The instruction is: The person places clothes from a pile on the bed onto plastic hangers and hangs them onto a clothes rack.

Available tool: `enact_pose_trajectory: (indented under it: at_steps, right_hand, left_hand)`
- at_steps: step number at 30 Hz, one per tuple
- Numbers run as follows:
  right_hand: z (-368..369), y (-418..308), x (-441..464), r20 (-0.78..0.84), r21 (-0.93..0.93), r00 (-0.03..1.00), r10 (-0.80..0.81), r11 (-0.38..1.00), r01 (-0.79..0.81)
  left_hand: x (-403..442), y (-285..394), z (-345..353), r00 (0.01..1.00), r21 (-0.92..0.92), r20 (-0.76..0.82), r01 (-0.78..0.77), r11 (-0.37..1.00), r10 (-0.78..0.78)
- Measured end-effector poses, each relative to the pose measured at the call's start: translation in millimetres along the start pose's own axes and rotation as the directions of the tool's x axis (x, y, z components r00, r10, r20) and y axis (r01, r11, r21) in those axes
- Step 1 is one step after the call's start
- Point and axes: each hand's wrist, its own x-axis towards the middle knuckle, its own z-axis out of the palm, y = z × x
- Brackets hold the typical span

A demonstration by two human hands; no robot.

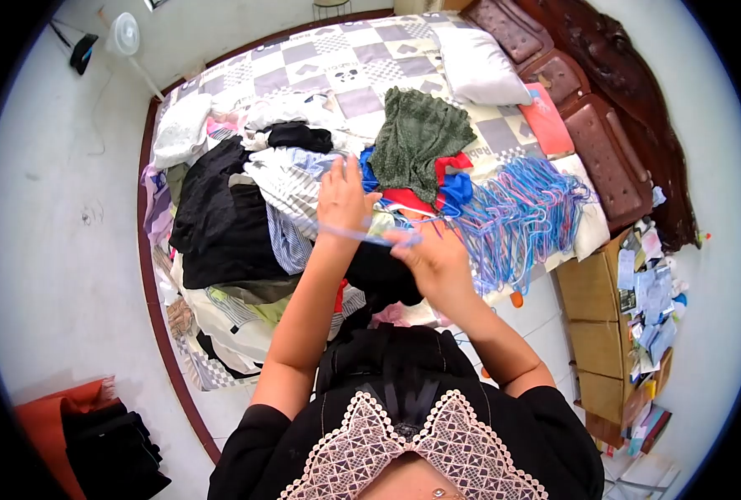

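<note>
My right hand point(439, 265) pinches a pale blue-purple clothes hanger point(360, 236), which is smeared by motion. The hanger reaches leftward across my left wrist. My left hand point(343, 198) is open, with its fingers stretched forward above a white striped garment point(287, 182); I cannot tell if it touches the cloth. Beyond my hands, a dark green patterned garment point(420, 137) lies over red and blue clothing point(455, 192). Many blue, purple and pink hangers point(525, 212) are heaped to the right of my right hand. Black clothing point(225, 221) is piled on the left.
The bed with a checked sheet point(304, 62) carries the clothes, a white pillow point(479, 67) and a brown padded headboard point(608, 154). A cluttered wooden cabinet point(591, 329) stands at right. A white fan point(125, 35) is at the far left; red and black cloth point(58, 421) lies lower left.
</note>
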Motion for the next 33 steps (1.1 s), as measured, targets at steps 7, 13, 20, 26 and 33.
enact_pose_trajectory:
  at_steps: [7, 13, 20, 26, 33]
  right_hand:
    - [-31.5, 19.1, 9.5, 0.074, 0.215, 0.92, 0.384, 0.895, -0.391]
    - [-29.3, 11.4, 10.4, 0.191, 0.192, 0.926, 0.327, 0.912, -0.362]
    - [-32.6, 22.2, 10.8, 0.133, 0.135, 0.932, 0.337, 0.925, -0.354]
    - [-25.6, 53.7, -4.5, 0.078, 0.408, 0.91, 0.408, 0.819, -0.403]
    - [-23.1, 42.5, 5.2, 0.204, 0.438, 0.834, 0.512, 0.714, -0.546]
  left_hand:
    - [-77.3, 10.5, -4.1, 0.936, -0.236, -0.257, -0.301, 0.924, 0.24]
    - [-93.5, 7.3, 26.4, 0.984, -0.428, -0.166, -0.011, 0.904, -0.067]
    - [-65.9, 22.2, -3.3, 0.976, -0.531, -0.218, -0.121, 0.839, 0.003]
    - [-34.0, -8.6, -16.4, 0.916, -0.212, -0.318, 0.181, 0.96, -0.243]
    - [-87.1, 28.9, -11.7, 0.913, -0.193, -0.255, -0.37, 0.909, 0.318]
